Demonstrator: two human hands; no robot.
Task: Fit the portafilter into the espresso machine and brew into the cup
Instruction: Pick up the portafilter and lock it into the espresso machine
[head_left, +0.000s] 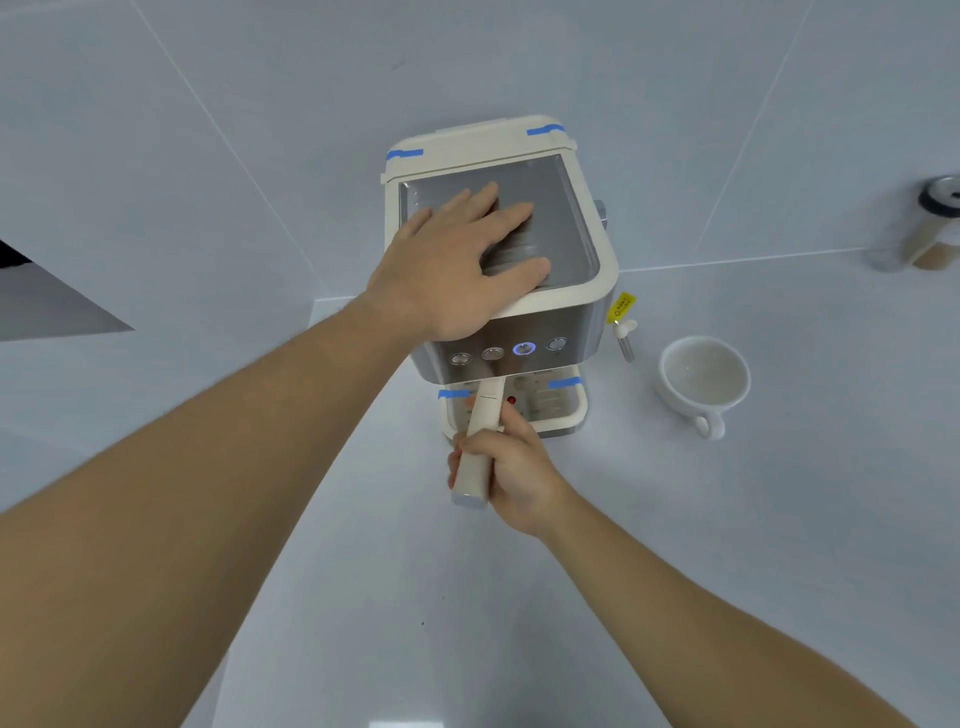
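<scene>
A cream and steel espresso machine (576, 244) stands on the white counter, with one of its front buttons lit blue. My left hand (457, 260) lies flat on its metal top, fingers spread. My right hand (511, 467) grips the cream handle of the portafilter (480, 441), which runs up under the machine's front; the portafilter's head is hidden beneath the button panel. An empty white cup (704, 379) sits on the counter to the right of the machine, its handle toward me, away from the drip tray (563, 410).
A steam wand (625, 340) with a yellow tag hangs off the machine's right side, near the cup. A glass jar with a dark lid (935, 228) stands at the far right by the wall. White tiled walls meet behind the machine.
</scene>
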